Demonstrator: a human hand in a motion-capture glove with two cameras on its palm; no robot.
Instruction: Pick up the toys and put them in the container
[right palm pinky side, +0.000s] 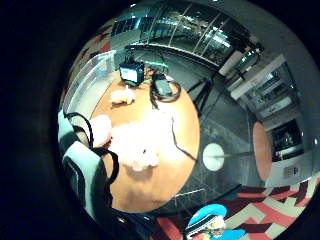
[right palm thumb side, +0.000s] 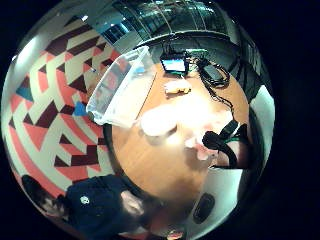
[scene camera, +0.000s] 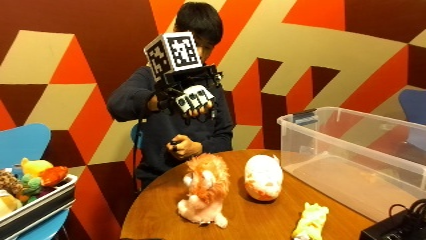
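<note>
My gloved right hand (scene camera: 192, 100) is raised at chest height, well above the round wooden table (scene camera: 246, 220), its fingers loosely bent and holding nothing. On the table stand an orange lion plush (scene camera: 203, 192) and a pink-and-white pig plush (scene camera: 263, 177), with a small yellow plush (scene camera: 310, 221) lying nearer the front edge. A clear plastic container (scene camera: 299, 145) sits on the table's right side. From the palm, the lion (right palm pinky side: 145, 142), pig (right palm thumb side: 159, 121), yellow plush (right palm thumb side: 177, 86) and container (right palm thumb side: 120, 90) all lie far below.
The person's bare left hand (scene camera: 183, 147) holds a small dark object near the table's far edge. A black device (scene camera: 399, 227) with cables sits at the table's front right. A tray of other toys (scene camera: 33, 195) rests on a blue chair at left.
</note>
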